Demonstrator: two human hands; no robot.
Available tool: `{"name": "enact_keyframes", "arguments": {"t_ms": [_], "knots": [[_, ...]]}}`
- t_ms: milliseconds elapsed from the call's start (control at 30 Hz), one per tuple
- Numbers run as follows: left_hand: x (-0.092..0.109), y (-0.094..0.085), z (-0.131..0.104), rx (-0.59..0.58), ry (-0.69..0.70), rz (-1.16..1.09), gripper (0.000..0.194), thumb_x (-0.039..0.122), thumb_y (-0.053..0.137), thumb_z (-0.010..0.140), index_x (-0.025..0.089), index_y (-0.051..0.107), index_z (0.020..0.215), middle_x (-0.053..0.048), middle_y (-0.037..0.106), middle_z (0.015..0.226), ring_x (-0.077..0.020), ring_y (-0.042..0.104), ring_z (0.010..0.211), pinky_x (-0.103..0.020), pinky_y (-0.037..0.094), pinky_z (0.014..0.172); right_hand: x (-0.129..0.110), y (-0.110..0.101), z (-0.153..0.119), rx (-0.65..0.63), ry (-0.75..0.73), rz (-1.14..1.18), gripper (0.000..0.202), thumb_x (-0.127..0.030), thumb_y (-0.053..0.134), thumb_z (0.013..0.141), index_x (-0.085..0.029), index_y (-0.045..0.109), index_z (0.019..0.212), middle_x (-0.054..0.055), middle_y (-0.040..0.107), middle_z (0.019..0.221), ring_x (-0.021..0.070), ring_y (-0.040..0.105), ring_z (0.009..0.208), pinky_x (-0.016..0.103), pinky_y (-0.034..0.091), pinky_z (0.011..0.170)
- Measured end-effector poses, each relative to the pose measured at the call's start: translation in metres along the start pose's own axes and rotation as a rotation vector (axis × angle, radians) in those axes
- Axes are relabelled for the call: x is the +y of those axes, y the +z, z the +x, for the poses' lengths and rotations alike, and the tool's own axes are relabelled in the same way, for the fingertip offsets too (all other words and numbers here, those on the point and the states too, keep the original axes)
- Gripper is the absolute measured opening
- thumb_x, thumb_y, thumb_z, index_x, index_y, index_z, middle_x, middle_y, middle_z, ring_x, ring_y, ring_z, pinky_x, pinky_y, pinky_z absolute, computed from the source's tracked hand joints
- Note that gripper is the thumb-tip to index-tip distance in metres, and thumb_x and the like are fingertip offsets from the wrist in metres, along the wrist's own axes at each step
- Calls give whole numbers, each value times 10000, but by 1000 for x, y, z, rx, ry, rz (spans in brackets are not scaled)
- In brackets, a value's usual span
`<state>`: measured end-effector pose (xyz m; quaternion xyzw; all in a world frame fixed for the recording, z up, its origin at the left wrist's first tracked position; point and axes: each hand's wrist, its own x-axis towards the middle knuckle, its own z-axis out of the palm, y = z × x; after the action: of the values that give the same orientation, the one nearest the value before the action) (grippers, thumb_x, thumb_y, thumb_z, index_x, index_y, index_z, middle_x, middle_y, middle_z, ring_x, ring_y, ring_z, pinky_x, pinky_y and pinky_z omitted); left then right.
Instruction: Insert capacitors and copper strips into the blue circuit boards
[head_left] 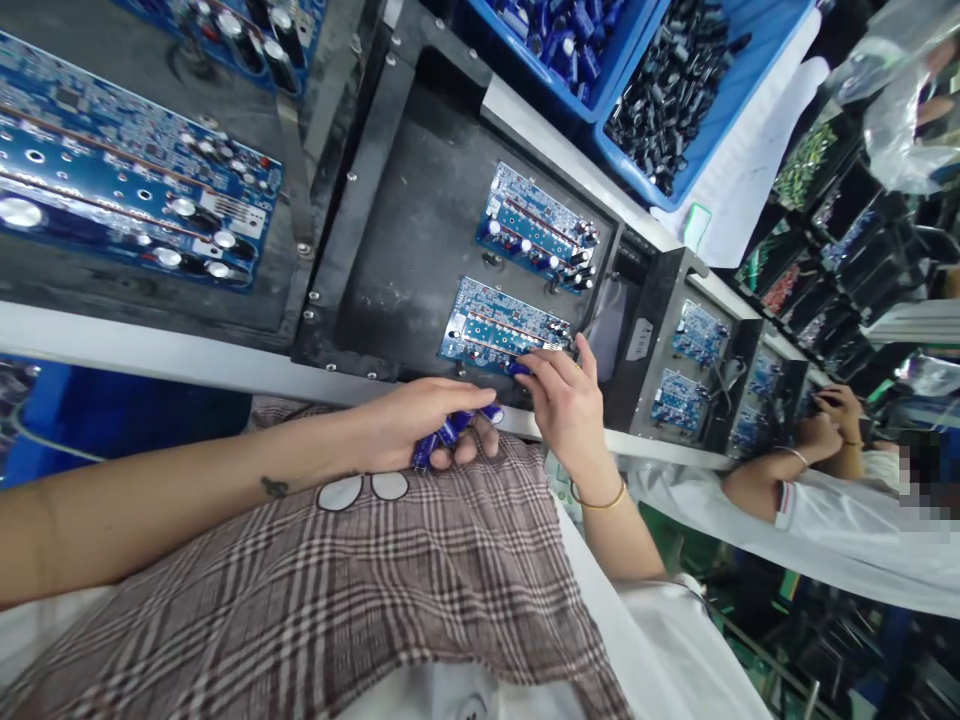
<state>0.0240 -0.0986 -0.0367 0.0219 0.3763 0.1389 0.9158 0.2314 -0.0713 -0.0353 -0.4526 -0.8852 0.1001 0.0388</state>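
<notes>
My left hand (442, 425) is closed around several blue capacitors (454, 428) at the front edge of the bench. With its fingertips my right hand (562, 395) pinches one blue capacitor (516, 368) at the lower edge of the nearer blue circuit board (487, 325). Whether that capacitor's legs are in the board cannot be made out. Just behind lies a second circuit board (536, 225), which carries several standing capacitors. Both boards lie in a black tray (390, 280).
Behind the tray stand a blue bin of blue capacitors (559, 40) and a blue bin of black capacitors (671, 90). More boards (135, 170) lie in a tray at left. Along the line at right are further trays (694, 350) and a co-worker's hands (832, 420).
</notes>
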Motion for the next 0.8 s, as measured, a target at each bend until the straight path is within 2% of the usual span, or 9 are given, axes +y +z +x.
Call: {"name": "enact_keyframes", "arguments": {"t_ms": [133,233,367,467,600,800], "knots": [[0,-1,-2,3,59,-95,136,232,588,933,128,552,853,2,551,666,-43,456,471,-95,267,336,-2,-2,1,-13,0,-4,213,-211,494,982,-187,667,1104,61,726,1079,189,674,1027,547,306,1199],[0,0,-4,-1,81,-120,73,179,542,950,117,568,920,-25,579,747,-59,506,541,-102,330,363,-3,-1,1,-20,-12,-37,224,-214,485,986,-180,668,1110,67,725,1062,195,675,1024,557,319,1194],[-1,-2,-6,7,56,-117,136,235,501,976,115,555,941,-77,624,796,-78,523,546,-114,347,350,-2,2,-1,18,-110,-120,245,-200,489,983,-148,661,1150,91,724,1068,198,672,1027,543,331,1193],[-2,-6,-4,-17,19,-178,193,279,475,990,132,520,875,-16,536,677,-43,412,445,-94,266,318,-1,4,-3,57,-178,-154,249,-197,508,977,-155,655,1174,86,731,1055,191,669,1029,505,381,1168],[0,-9,-3,-57,-24,-258,242,283,409,1013,144,489,831,47,376,603,-20,293,396,-78,198,312,0,6,-3,109,-166,-160,258,-192,516,974,-164,647,1194,83,732,1048,192,674,1003,524,396,1156],[-1,-9,-9,-51,51,-253,115,219,487,981,143,524,902,16,438,704,-23,372,446,-68,201,323,7,5,-2,3,-288,-128,317,-145,454,987,-177,611,1261,82,722,1106,200,640,1145,567,335,1190]]}}
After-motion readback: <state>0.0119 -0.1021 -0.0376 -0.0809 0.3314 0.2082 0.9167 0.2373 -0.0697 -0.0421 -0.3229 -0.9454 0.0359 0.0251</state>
